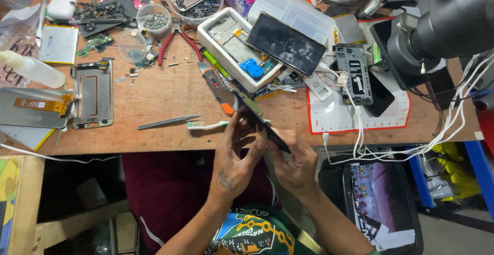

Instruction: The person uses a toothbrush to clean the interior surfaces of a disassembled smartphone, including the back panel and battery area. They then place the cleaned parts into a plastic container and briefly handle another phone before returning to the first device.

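Phone [260, 124] held edge-on just off the front edge of the wooden workbench [170, 93], tilted, dark and thin, top end poking up over the bench edge. Left hand [234, 160] wrapped on it from the near-left side, fingers pinched against the edge; right hand [296, 165] cupping the lower end from underneath, closed around it too. So both hands gripping the same phone, no gap.

Working outward from the phone: white toothbrush [206, 125] lying just to its left, touching nothing else, with metal tweezers [167, 122] a bit further left. Orange-grey utility knife [217, 88] right above the phone, near a green-handled screwdriver [215, 63]. Further up and right, white foam tray [234, 54] with a stripped phone frame inside and a cracked black phone [285, 44] resting slanted across its rim. Red-handled pliers [177, 41] up and left of the phone. Far left, bare silver phone back frame [92, 94]. Right of the phone, red-edged repair mat [355, 116] with an open phone board [354, 72] on it and white cables [355, 142] trailing off the bench edge. Microscope [437, 23] way up right.
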